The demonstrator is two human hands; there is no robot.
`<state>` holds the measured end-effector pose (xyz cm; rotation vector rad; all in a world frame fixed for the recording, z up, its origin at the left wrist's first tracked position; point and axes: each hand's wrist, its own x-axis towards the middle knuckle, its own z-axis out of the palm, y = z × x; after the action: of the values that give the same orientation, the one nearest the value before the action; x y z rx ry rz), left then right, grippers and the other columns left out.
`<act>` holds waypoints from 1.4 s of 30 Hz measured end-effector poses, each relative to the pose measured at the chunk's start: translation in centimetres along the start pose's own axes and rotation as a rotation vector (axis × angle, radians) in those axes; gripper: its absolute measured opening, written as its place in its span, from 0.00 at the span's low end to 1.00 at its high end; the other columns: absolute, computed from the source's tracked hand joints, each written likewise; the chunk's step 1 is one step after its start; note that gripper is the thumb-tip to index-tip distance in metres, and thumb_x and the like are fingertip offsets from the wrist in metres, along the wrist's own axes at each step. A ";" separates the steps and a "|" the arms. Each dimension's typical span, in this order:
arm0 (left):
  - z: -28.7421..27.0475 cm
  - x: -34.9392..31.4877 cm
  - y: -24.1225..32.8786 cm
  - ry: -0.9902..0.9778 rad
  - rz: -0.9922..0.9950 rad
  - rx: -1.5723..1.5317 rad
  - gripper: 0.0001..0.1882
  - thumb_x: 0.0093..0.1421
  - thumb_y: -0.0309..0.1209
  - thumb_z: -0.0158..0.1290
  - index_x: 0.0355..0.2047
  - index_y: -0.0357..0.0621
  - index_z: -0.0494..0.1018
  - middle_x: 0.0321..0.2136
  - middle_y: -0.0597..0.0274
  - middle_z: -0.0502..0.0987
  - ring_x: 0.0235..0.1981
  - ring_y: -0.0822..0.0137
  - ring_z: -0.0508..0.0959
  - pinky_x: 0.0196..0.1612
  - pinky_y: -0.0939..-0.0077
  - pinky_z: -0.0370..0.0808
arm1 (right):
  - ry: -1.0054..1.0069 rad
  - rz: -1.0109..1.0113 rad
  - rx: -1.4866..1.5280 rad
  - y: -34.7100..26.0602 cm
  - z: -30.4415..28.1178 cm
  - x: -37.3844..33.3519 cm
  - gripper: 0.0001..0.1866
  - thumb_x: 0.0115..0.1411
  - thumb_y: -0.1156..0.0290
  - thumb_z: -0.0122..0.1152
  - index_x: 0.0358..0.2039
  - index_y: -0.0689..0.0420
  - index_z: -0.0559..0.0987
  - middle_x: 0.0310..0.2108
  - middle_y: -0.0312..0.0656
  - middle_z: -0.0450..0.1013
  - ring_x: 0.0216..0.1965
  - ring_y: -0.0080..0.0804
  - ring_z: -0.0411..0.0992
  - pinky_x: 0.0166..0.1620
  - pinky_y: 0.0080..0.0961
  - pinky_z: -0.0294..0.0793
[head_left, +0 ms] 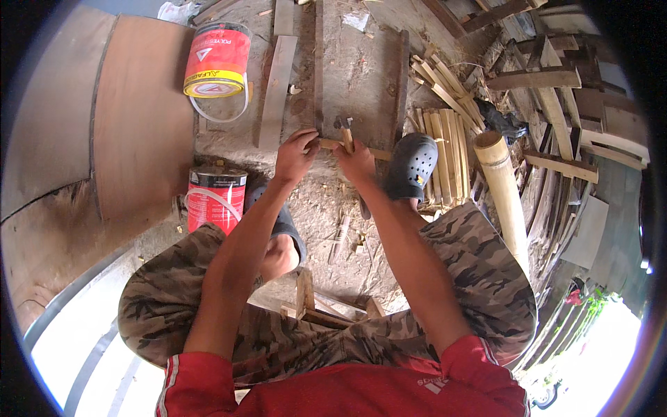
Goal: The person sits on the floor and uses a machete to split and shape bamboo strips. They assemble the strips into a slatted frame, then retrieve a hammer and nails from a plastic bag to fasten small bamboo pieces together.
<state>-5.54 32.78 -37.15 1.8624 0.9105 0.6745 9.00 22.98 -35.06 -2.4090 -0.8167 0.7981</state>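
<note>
My right hand [356,162] is closed round the handle of a hammer [348,139], its dark metal head up and away from me. A short, narrow wooden strip [379,153] lies crosswise in front of me, passing behind the hammer. At its left end my left hand [297,154] is closed, thumb and fingers pressed together on the strip; whether a nail is between them is too small to tell. Two long dark wooden bars run away from me, the left bar [319,69] ending by my left fingers and the right bar [402,83] near my right clog.
Red paint cans, one farther [218,59] and one nearer [217,198], stand at the left beside brown board panels [142,111]. A flat plank [278,94] lies left of the bars. Right of my clog [411,167] are cut wooden strips [448,156], a bamboo pole [501,187] and stacked timber [549,104].
</note>
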 end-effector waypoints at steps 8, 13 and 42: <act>0.1 -0.2 -1.6 -0.033 0.073 0.220 0.10 0.56 0.33 0.59 0.38 0.43 0.79 0.39 0.58 0.80 0.38 0.54 0.80 0.41 0.64 0.78 | 0.049 -0.199 0.032 -1.8 -1.0 -3.5 0.23 0.59 0.50 0.61 0.33 0.63 0.75 0.24 0.61 0.74 0.30 0.64 0.74 0.31 0.54 0.71; 0.0 -0.4 -1.3 -0.004 0.094 0.190 0.09 0.56 0.34 0.60 0.37 0.47 0.80 0.38 0.62 0.80 0.37 0.55 0.80 0.39 0.65 0.78 | 0.017 -0.242 0.035 -2.7 -1.7 -4.2 0.22 0.59 0.52 0.61 0.32 0.62 0.74 0.23 0.61 0.73 0.28 0.64 0.74 0.29 0.53 0.72; -1.6 1.2 -2.7 -0.099 0.259 0.279 0.12 0.52 0.36 0.63 0.36 0.50 0.78 0.39 0.62 0.76 0.43 0.55 0.74 0.48 0.62 0.73 | -0.009 -0.264 0.066 -5.0 -2.5 -5.7 0.21 0.60 0.55 0.62 0.36 0.65 0.76 0.23 0.59 0.73 0.29 0.61 0.75 0.30 0.50 0.72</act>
<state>-6.95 35.34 -38.86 2.2691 0.7342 0.6267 4.98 22.23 -28.24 -2.1824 -1.0681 0.7188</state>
